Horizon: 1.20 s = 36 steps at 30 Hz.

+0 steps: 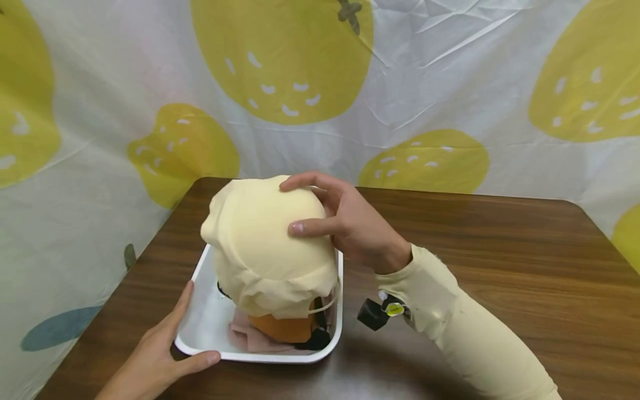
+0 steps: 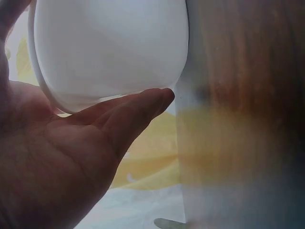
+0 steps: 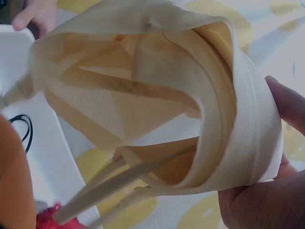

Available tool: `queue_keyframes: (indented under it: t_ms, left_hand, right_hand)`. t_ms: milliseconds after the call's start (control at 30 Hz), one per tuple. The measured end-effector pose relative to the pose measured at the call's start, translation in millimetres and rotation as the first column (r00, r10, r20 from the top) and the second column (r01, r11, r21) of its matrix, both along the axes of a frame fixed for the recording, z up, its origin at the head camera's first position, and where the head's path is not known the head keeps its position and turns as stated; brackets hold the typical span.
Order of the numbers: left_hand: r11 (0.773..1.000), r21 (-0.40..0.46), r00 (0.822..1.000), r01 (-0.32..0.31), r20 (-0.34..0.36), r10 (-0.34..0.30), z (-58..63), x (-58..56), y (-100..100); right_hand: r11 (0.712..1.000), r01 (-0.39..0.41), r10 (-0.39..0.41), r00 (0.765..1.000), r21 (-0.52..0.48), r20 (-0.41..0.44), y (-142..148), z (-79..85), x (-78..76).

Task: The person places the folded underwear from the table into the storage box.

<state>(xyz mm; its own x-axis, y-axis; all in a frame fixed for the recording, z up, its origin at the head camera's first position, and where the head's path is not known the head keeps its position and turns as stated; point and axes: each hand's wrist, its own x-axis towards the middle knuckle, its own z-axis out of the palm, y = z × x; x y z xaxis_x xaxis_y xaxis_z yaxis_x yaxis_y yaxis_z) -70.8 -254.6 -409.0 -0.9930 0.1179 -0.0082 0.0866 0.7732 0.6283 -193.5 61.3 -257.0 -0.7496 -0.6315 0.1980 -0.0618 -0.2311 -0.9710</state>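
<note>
My right hand (image 1: 357, 225) holds a cream cloth hat (image 1: 270, 233) by its crown, thumb and fingers spread over the fabric. Above a white plastic tray (image 1: 270, 358), the hat hangs with its brim drooping, covering much of what lies inside. In the right wrist view the hat's open underside faces the camera, and loose tie straps (image 3: 109, 193) dangle from it. My left hand (image 1: 155, 350) rests at the tray's near left corner, with the thumb on the front rim. Straight fingers (image 2: 138, 112) lie along the tray's outer wall in the left wrist view.
Inside the tray are an orange item (image 1: 282, 329), pinkish cloth (image 1: 247, 336) and something black (image 1: 317, 340). A black cord (image 3: 29, 131) and something red (image 3: 55, 217) show in the right wrist view. A lemon-print curtain (image 1: 430, 66) hangs behind the brown table (image 1: 475, 233).
</note>
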Motion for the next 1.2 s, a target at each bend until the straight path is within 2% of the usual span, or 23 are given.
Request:
queue_keyframes:
  t_ms: [100, 200, 367, 600, 700, 767, 800, 900, 1000, 1033, 1100, 1200]
  left_hand:
    - [1.0, 0.011, 1.0, 0.008, -0.007, -0.008, -0.2, -0.1, -0.7]
    - [1.0, 0.005, 1.0, 0.006, -0.02, -0.006, -1.1, 0.2, 0.0]
    - [1.0, -0.005, 0.999, -0.003, -0.037, 0.003, -1.5, 0.0, 4.1]
    - [1.0, -0.013, 0.998, -0.005, -0.067, 0.004, -1.3, 0.9, 7.2]
    - [1.0, -0.021, 0.999, -0.003, -0.044, 0.002, 0.7, -0.4, 8.0]
    - [0.999, -0.036, 0.999, 0.006, -0.045, -0.007, 2.8, -1.2, 8.1]
    - [0.999, -0.046, 0.999, 0.009, -0.046, -0.011, 4.0, -1.7, 8.2]
    - [0.996, -0.083, 0.997, 0.035, -0.065, -0.04, 8.3, -2.8, 7.6]
    - [0.988, -0.145, 0.998, 0.054, -0.019, -0.057, 15.7, -5.0, 5.9]
    - [0.983, -0.172, 0.998, 0.06, 0.008, -0.059, 19.7, -6.2, 5.0]
    - [0.968, -0.241, 0.997, 0.071, 0.058, -0.058, 30.0, -8.9, 2.3]
    - [0.941, -0.329, 0.996, 0.081, 0.055, -0.067, 51.1, -15.2, -0.4]
  right_hand:
    - [0.999, -0.019, 0.018, 1.0, -0.031, -0.026, -7.1, -1.0, 1.5]
    - [1.0, -0.014, 0.013, 0.999, -0.018, -0.052, -10.5, -7.9, 1.2]
    - [0.992, 0.035, -0.022, 0.994, 0.123, -0.103, -3.5, -24.6, -3.3]
    - [0.94, 0.123, -0.083, 0.987, 0.319, -0.138, 3.3, -67.1, -6.5]
    - [0.909, 0.169, -0.088, 0.971, 0.381, -0.222, 3.2, -83.3, -2.1]
    - [0.881, 0.213, -0.067, 0.94, 0.422, -0.334, 2.9, -89.8, 1.8]
    - [0.863, 0.246, -0.05, 0.912, 0.442, -0.408, 2.9, -92.0, 3.5]
    - [0.793, 0.358, 0.018, 0.795, 0.494, -0.606, 2.1, -95.9, 7.7]
    - [0.718, 0.446, 0.092, 0.7, 0.534, -0.709, 1.6, -98.8, 10.5]
    - [0.698, 0.463, 0.117, 0.679, 0.546, -0.725, 1.5, -99.5, 11.2]
    - [0.678, 0.47, 0.161, 0.655, 0.565, -0.738, 1.1, -100.9, 12.6]
    - [0.676, 0.472, 0.199, 0.622, 0.566, -0.757, 2.0, -102.6, 13.6]
